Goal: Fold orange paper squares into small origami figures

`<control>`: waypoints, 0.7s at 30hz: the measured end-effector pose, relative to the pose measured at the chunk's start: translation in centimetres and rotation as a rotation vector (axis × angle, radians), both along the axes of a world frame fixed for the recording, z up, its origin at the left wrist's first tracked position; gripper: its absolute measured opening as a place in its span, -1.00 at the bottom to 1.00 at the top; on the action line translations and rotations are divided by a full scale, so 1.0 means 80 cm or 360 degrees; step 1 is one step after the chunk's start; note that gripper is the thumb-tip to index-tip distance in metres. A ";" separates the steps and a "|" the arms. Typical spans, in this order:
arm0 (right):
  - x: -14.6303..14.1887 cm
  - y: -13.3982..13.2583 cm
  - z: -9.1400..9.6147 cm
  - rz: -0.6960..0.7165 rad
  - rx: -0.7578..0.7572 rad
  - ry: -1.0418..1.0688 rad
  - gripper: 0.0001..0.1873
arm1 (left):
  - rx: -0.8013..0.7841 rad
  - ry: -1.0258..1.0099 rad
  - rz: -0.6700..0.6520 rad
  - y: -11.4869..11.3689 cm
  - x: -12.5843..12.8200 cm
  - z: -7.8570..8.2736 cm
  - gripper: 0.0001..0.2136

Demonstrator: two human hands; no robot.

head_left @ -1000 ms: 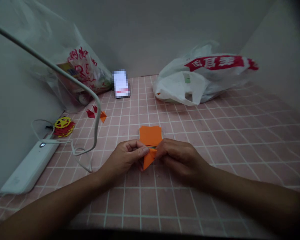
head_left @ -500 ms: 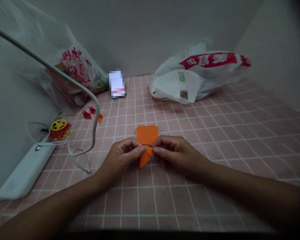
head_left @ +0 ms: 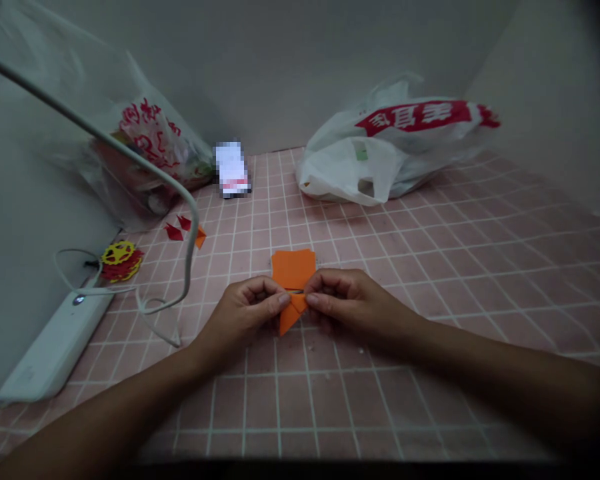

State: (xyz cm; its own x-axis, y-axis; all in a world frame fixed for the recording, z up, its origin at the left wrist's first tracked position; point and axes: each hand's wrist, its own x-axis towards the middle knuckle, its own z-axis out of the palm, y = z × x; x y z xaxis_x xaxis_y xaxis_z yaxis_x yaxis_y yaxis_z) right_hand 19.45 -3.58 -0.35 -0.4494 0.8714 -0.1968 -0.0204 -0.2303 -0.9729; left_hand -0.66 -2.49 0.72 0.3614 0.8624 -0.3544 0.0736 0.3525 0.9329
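Observation:
Between my two hands is a small folded piece of orange paper (head_left: 291, 319), its pointed end hanging down toward me. My left hand (head_left: 255, 307) pinches its left side between thumb and fingers. On the opposite side, my right hand (head_left: 343, 300) grips the paper the same way. The fingers hide part of the folds. Just beyond the hands lies a flat orange sheet stack (head_left: 294, 268) on the pink checked tablecloth (head_left: 330, 413).
Small folded red pieces (head_left: 174, 231) and an orange one (head_left: 201, 237) lie left, near a hanging white cable (head_left: 193, 253). Red and yellow cut-outs (head_left: 120, 260) sit by a white power bank (head_left: 55, 347). A phone (head_left: 233, 168) stands at the back between plastic bags (head_left: 155, 147) (head_left: 350, 167).
Almost nothing differs. Both hands keep their pinch on the folded orange paper, and the view has shifted very slightly.

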 end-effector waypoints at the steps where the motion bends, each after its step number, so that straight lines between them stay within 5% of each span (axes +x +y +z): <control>1: 0.000 0.000 0.000 0.0011 0.0010 -0.0003 -0.82 | -0.0001 0.0003 0.0002 0.000 0.000 0.000 -0.81; 8: 0.001 0.001 -0.007 0.0033 0.0086 0.0017 -0.89 | -0.0025 -0.0024 0.0019 0.000 0.001 0.001 -0.81; 15: 0.005 0.000 -0.008 -0.0062 0.1254 -0.0446 -0.83 | -0.0135 -0.0043 0.0047 0.003 0.001 0.001 -0.78; 21: 0.009 0.000 -0.013 -0.0031 0.1817 -0.0636 -0.84 | -0.0211 -0.0080 0.0027 0.003 -0.001 0.002 -0.76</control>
